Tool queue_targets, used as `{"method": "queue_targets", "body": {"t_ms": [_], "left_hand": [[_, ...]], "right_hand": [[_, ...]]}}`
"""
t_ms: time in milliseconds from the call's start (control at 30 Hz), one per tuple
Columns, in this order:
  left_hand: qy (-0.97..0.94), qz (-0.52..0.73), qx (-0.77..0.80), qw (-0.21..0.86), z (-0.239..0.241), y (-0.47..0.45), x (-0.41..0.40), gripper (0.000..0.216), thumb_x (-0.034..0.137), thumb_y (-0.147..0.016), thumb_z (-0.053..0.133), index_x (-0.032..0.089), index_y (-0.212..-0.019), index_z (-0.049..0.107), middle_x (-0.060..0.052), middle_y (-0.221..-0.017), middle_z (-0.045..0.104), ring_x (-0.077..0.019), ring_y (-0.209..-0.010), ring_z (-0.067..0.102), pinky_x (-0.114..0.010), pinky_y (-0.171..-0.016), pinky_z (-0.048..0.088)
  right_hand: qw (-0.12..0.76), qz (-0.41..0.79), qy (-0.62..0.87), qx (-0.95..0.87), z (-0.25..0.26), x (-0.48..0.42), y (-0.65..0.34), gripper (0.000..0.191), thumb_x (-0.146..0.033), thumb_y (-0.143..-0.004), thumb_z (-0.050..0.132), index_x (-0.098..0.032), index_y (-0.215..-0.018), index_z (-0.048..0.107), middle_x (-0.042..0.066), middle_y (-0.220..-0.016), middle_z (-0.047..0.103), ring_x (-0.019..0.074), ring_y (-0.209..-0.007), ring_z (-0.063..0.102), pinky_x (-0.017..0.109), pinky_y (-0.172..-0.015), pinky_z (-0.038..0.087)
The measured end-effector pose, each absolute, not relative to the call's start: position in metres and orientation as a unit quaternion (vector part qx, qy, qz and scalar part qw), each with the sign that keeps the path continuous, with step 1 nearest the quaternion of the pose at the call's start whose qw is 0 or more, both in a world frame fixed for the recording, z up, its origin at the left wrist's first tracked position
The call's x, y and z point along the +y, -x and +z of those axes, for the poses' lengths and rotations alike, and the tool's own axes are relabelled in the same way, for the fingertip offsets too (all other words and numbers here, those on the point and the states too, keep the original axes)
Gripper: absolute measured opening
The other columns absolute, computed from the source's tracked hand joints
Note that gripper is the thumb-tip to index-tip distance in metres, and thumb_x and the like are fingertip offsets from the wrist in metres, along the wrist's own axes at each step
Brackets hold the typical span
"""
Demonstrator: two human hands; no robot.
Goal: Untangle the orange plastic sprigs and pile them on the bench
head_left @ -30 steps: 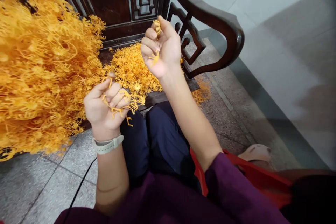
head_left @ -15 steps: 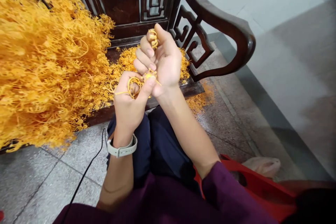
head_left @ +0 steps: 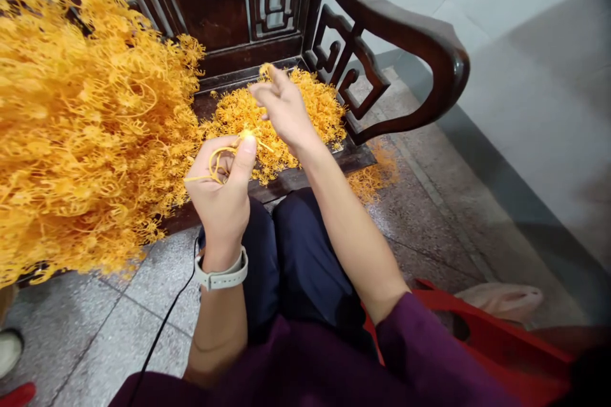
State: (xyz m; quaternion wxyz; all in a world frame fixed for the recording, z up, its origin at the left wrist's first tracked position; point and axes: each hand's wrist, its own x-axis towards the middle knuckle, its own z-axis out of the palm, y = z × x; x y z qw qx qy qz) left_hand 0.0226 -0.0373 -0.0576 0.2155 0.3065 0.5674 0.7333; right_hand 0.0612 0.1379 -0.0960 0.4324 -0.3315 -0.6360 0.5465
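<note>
My left hand point(head_left: 222, 181) is closed, its thumb pressing a small yellow-orange artificial flower piece point(head_left: 247, 134) against the fingers. A thin yellow stem point(head_left: 213, 162) loops across that palm, and one end sticks out past the thumb. My right hand point(head_left: 285, 105) hangs over a low heap of small yellow-orange flower pieces point(head_left: 312, 98) with its fingers apart. Right at its fingertips is one small curled yellow piece point(head_left: 265, 68); whether it still touches them I cannot make out.
A tall mass of yellow-orange artificial flowers point(head_left: 95, 133) fills the left of the dark wooden bench point(head_left: 281, 186). The curved armrest point(head_left: 405, 28) rises at right. Fallen pieces point(head_left: 375, 172) lie on the floor. A red plastic object point(head_left: 470, 324) and a black cable point(head_left: 167, 318) are near me.
My right hand has left my left hand, turned over and reached out above the low heap, its fingers spreading. My left hand has shifted slightly left, still gripping the flower piece.
</note>
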Motion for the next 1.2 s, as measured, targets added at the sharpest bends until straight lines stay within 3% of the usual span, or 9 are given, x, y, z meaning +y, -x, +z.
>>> {"method": "queue_targets", "body": {"t_ms": [100,267,333,400,500,600,767,933,1200], "left_hand": [[-0.306,0.73,0.577,0.201,-0.057,-0.022,-0.037,0.009,0.027,-0.092,0.079,0.022,-0.09,0.072,0.004,-0.072,0.055,-0.0075,-0.058,0.045,-0.022,-0.054,0.034],[-0.323,0.716,0.592,0.179,-0.058,-0.022,-0.038,0.009,0.028,-0.093,0.078,0.021,-0.091,0.073,0.004,-0.072,0.054,-0.007,-0.057,0.044,-0.023,-0.054,0.034],[-0.328,0.712,0.598,0.168,-0.06,-0.02,-0.038,0.01,0.029,-0.094,0.078,0.021,-0.091,0.072,0.004,-0.07,0.053,-0.0067,-0.055,0.043,-0.023,-0.053,0.033],[-0.331,0.713,0.603,0.14,-0.063,-0.019,-0.036,0.012,0.029,-0.094,0.078,0.02,-0.09,0.071,0.005,-0.068,0.054,-0.0066,-0.053,0.042,-0.023,-0.051,0.031],[-0.329,0.721,0.604,0.086,-0.067,-0.015,-0.032,0.015,0.03,-0.092,0.079,0.019,-0.088,0.071,0.005,-0.065,0.054,-0.0061,-0.05,0.041,-0.023,-0.048,0.03],[-0.324,0.736,0.592,0.056,-0.071,-0.012,-0.03,0.016,0.032,-0.092,0.079,0.018,-0.089,0.072,0.005,-0.066,0.056,-0.0054,-0.048,0.044,-0.022,-0.048,0.033],[-0.324,0.758,0.562,0.066,-0.071,-0.012,-0.031,0.018,0.034,-0.094,0.078,0.018,-0.09,0.07,0.006,-0.066,0.057,-0.0056,-0.05,0.047,-0.021,-0.049,0.036],[-0.306,0.785,0.5,0.2,-0.063,-0.014,-0.035,0.019,0.034,-0.095,0.077,0.021,-0.093,0.064,0.01,-0.055,0.044,-0.0054,-0.041,0.034,-0.021,-0.041,0.027],[-0.311,0.76,0.447,0.356,-0.056,-0.012,-0.04,0.03,0.044,-0.096,0.075,0.022,-0.085,0.057,0.008,-0.052,0.044,-0.0074,-0.041,0.033,-0.022,-0.043,0.028]], "right_hand": [[0.412,0.459,0.362,-0.699,-0.122,0.162,-0.064,0.045,-0.048,-0.102,0.06,-0.017,-0.135,0.065,0.012,-0.133,0.074,0.0276,-0.133,0.065,0.05,-0.118,0.05],[0.395,0.401,0.375,-0.737,-0.131,0.16,-0.072,0.053,-0.046,-0.1,0.063,-0.024,-0.148,0.059,0.014,-0.158,0.059,0.032,-0.145,0.056,0.055,-0.124,0.044],[0.413,0.385,0.358,-0.743,-0.122,0.149,-0.077,0.049,-0.052,-0.1,0.064,-0.024,-0.14,0.064,0.014,-0.152,0.062,0.0312,-0.144,0.055,0.053,-0.124,0.043],[0.449,0.403,0.311,-0.735,-0.108,0.134,-0.083,0.043,-0.057,-0.104,0.057,-0.022,-0.124,0.069,0.012,-0.135,0.07,0.0266,-0.132,0.062,0.047,-0.117,0.049],[0.44,0.512,0.156,-0.721,-0.086,0.108,-0.092,0.048,-0.06,-0.107,0.049,-0.018,-0.101,0.07,0.005,-0.099,0.071,0.0154,-0.094,0.068,0.032,-0.091,0.058],[0.387,0.599,0.016,-0.701,-0.073,0.086,-0.098,0.04,-0.053,-0.103,0.064,-0.015,-0.09,0.067,-0.001,-0.079,0.063,0.0085,-0.071,0.058,0.022,-0.069,0.051],[0.415,0.631,-0.019,-0.655,-0.072,0.077,-0.095,0.026,-0.036,-0.102,0.071,-0.013,-0.089,0.068,-0.001,-0.079,0.063,0.0071,-0.071,0.057,0.02,-0.067,0.048],[0.412,0.671,-0.048,-0.615,-0.076,0.082,-0.091,0.023,-0.034,-0.104,0.065,-0.013,-0.095,0.072,-0.001,-0.08,0.064,0.0071,-0.069,0.059,0.021,-0.066,0.05],[0.422,0.671,-0.064,-0.607,-0.078,0.083,-0.094,0.024,-0.031,-0.1,0.069,-0.012,-0.086,0.07,-0.001,-0.08,0.065,0.0066,-0.07,0.061,0.02,-0.067,0.05]]}}
